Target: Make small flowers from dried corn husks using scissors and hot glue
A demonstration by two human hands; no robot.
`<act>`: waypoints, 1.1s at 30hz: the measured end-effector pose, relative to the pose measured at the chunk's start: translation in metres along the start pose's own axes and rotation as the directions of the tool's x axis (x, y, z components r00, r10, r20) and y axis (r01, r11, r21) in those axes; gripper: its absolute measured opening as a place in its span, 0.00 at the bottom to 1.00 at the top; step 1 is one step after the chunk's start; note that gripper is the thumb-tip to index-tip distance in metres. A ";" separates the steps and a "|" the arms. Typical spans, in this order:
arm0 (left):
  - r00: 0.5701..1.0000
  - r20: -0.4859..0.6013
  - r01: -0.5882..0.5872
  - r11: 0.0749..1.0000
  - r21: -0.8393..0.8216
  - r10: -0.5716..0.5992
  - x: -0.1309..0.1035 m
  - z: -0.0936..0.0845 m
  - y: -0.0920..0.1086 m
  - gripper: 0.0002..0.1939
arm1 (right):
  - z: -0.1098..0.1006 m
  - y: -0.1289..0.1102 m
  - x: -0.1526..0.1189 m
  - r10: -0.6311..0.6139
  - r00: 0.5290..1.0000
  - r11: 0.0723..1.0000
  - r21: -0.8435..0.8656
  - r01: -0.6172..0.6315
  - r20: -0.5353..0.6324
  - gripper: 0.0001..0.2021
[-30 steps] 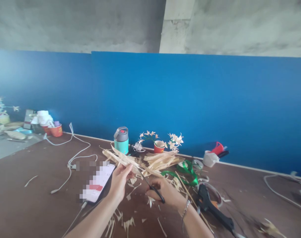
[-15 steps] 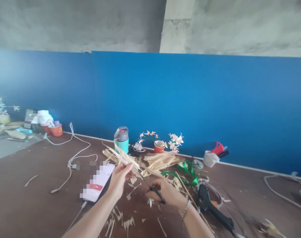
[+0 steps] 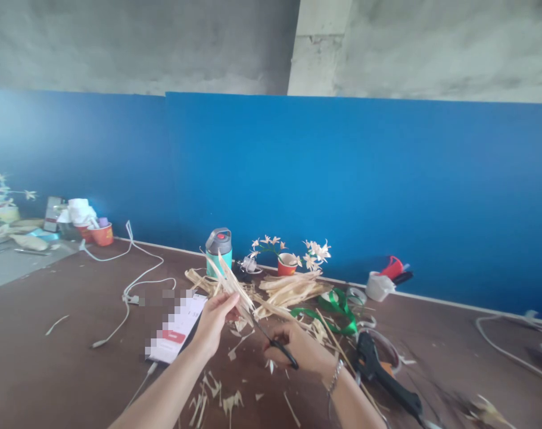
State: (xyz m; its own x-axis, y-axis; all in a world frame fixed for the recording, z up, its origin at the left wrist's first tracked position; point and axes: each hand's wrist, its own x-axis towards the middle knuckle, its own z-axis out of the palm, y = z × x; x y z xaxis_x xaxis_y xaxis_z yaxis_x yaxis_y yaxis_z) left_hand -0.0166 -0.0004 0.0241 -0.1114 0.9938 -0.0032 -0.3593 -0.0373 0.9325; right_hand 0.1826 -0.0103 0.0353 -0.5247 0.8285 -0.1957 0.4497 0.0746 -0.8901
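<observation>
My left hand [image 3: 221,313] pinches pale strips of dried corn husk [image 3: 230,280], which fan up and away from the fingers. In my right hand [image 3: 293,345] is a pair of scissors with black handles [image 3: 282,351]. Their blades point up and left, to the husk's lower end beside my left fingers; I cannot tell whether they touch it. Behind my hands lies a pile of corn husks [image 3: 293,289]. Small husk scraps [image 3: 232,400] are scattered below, with a small white husk flower [image 3: 271,366] under my right hand.
A phone [image 3: 181,328] lies left of my left arm, near white cables [image 3: 137,274]. Behind stand a turquoise flask [image 3: 221,262] and a red paper cup [image 3: 286,267] with husk flowers. To the right are green ribbon [image 3: 342,304], a black glue gun [image 3: 382,375] and a white container [image 3: 379,287].
The husk strips in my left hand have turned more upright, their tips shifting to the right. My right hand with the scissors has stayed almost in place.
</observation>
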 end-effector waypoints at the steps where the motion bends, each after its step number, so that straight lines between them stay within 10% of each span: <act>1: 1.000 -0.003 0.004 1.000 0.007 -0.004 0.000 -0.001 0.000 0.11 | 0.000 0.000 0.000 0.012 1.000 1.000 0.001 -0.012 0.003 0.06; 33: 0.997 0.059 0.051 0.991 0.123 -0.059 0.003 -0.003 0.001 0.10 | -0.003 -0.005 -0.004 0.036 0.998 0.997 -0.070 -0.032 0.056 0.05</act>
State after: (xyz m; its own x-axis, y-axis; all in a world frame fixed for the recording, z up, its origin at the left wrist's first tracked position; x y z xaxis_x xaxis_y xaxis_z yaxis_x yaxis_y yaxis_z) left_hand -0.0197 0.0019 0.0245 -0.0351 0.9987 -0.0367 -0.2477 0.0269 0.9685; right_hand 0.1848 -0.0121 0.0419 -0.5476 0.7983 -0.2507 0.5162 0.0865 -0.8521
